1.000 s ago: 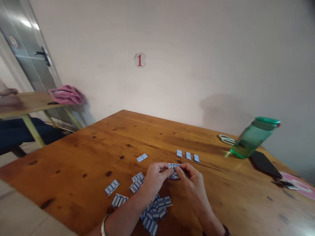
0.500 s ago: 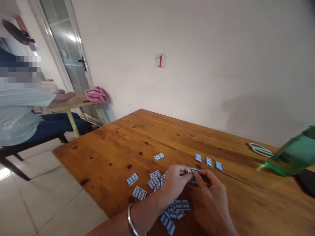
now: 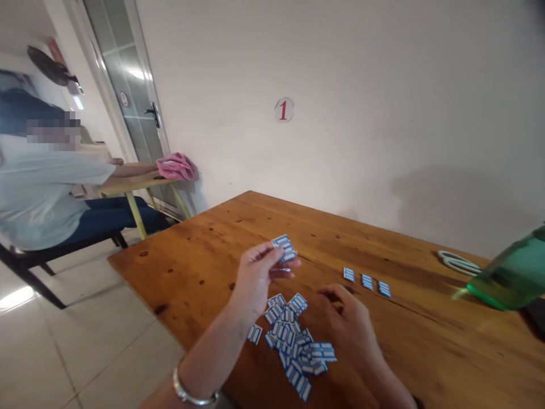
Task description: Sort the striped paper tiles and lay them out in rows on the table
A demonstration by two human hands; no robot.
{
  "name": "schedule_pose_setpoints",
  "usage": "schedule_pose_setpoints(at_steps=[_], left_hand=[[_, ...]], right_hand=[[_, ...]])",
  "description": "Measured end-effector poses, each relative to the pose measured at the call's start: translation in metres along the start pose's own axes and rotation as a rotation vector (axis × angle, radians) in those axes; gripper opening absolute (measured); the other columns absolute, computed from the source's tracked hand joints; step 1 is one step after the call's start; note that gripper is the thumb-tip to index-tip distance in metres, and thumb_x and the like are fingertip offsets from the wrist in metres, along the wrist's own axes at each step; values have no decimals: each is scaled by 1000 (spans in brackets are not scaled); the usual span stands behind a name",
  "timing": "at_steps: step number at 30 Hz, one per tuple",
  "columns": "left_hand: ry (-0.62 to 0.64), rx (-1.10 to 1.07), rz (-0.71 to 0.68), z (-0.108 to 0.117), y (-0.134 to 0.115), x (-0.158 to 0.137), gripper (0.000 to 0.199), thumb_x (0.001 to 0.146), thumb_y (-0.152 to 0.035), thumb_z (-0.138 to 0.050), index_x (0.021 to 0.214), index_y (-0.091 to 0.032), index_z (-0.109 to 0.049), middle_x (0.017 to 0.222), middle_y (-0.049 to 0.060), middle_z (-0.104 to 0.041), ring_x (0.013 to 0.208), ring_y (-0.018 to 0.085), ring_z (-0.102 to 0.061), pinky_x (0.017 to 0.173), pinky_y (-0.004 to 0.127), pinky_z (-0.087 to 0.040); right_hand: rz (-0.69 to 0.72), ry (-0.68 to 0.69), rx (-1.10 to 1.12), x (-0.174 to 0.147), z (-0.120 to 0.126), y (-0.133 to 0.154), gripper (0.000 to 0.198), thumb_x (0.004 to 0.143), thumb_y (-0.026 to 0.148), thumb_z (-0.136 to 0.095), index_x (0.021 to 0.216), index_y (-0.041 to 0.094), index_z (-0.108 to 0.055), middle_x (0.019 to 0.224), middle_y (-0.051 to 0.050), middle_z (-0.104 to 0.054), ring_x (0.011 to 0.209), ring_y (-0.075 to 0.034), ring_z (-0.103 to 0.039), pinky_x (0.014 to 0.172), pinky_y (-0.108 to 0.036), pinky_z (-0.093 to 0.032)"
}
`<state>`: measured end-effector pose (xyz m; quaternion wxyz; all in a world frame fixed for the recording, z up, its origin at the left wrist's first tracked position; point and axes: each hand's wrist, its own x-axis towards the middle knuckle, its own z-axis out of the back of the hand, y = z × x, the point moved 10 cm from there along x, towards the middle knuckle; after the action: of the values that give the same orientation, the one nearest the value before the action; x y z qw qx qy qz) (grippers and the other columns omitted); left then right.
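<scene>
My left hand [image 3: 255, 272] is raised over the table, with a small blue-and-white label card [image 3: 284, 248] pinched between thumb and fingers. Under its fingers another piece of card partly shows; I cannot tell if it is held. Below and to the right of this hand spreads a loose pile of similar cards [image 3: 284, 334], overlapping at many angles. My right hand [image 3: 351, 318] hovers just right of the pile, its fingers loosely curled and apart, with nothing visible in them. Beyond it, three small stacks or cards stand in a row, the middle one [image 3: 367, 282] between the others.
The wooden table [image 3: 426, 341] meets a white wall. At its right are a green bottle [image 3: 511, 272], a white coiled cable [image 3: 458, 263] and a dark flat object. On the left a seated person [image 3: 38, 182] reaches towards a pink cloth [image 3: 176, 166] on another table.
My hands have come apart. The left has moved left and up with the label card; the right has drawn back slightly. The view has shifted a little, and the seated person's arm now reaches the pink cloth.
</scene>
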<state>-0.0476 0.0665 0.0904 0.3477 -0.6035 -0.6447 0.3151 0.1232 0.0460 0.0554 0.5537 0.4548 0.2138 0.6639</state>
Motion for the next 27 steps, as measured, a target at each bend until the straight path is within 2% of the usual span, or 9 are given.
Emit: schedule_pose_setpoints(at_steps=[3, 6, 7, 11, 17, 22, 27], left_hand=[[-104, -34, -86, 30, -30, -18, 17, 59, -21, -73, 69, -14, -62, 66, 4, -70, 54, 17, -66, 45, 21, -50], [-203, -77, -114, 59, -39, -41, 19, 56, -20, -76, 68, -15, -62, 66, 2, -71, 51, 14, -64, 44, 20, -49], [-231, -79, -102, 68, -38, -48, 19, 56, -20, -76, 68, -15, -63, 67, 2, -71, 50, 14, -64, 45, 20, -49], [-288, -62, -76, 91, -35, -68, 19, 53, -19, -78, 66, -15, -64, 64, 1, -70, 49, 13, -63, 43, 18, -48], [-434, -4, -11, 118, -36, -86, 25, 42, -16, -79, 62, -16, -63, 59, -1, -68, 46, 15, -62, 41, 20, -47], [-546, 12, 56, 125, -36, -94, 32, 30, -10, -77, 59, -17, -64, 56, 0, -69, 44, 18, -61, 39, 23, -47], [-511, 37, 98, 124, -30, -92, 25, 40, -12, -75, 62, -18, -65, 59, -2, -70, 47, 17, -62, 42, 22, -48]], right_hand=[[231, 311, -199, 3, -55, 52, 16, 78, 17, -45, 72, 18, -60, 74, -3, -63, 69, -14, -57, 63, -23, -42], [429, 555, -479, -4, -111, 89, 17, 78, 12, -45, 79, 16, -61, 83, -6, -63, 78, -15, -58, 69, -24, -42], [513, 619, -584, -8, -128, 98, 19, 78, 11, -44, 84, 16, -61, 86, -7, -63, 82, -17, -58, 69, -25, -43], [590, 730, -651, -13, -170, 112, 17, 73, 13, -53, 86, 17, -63, 89, -8, -64, 86, -21, -58, 66, -29, -47], [591, 770, -716, -10, -184, 114, 17, 75, 15, -53, 87, 18, -64, 93, -9, -64, 87, -23, -60, 64, -32, -50], [572, 796, -767, -9, -188, 115, 17, 77, 14, -51, 87, 17, -64, 95, -10, -64, 88, -23, -60, 64, -33, -51], [576, 789, -780, -13, -190, 115, 17, 77, 16, -50, 86, 15, -64, 96, -10, -64, 89, -23, -60, 67, -34, -51]])
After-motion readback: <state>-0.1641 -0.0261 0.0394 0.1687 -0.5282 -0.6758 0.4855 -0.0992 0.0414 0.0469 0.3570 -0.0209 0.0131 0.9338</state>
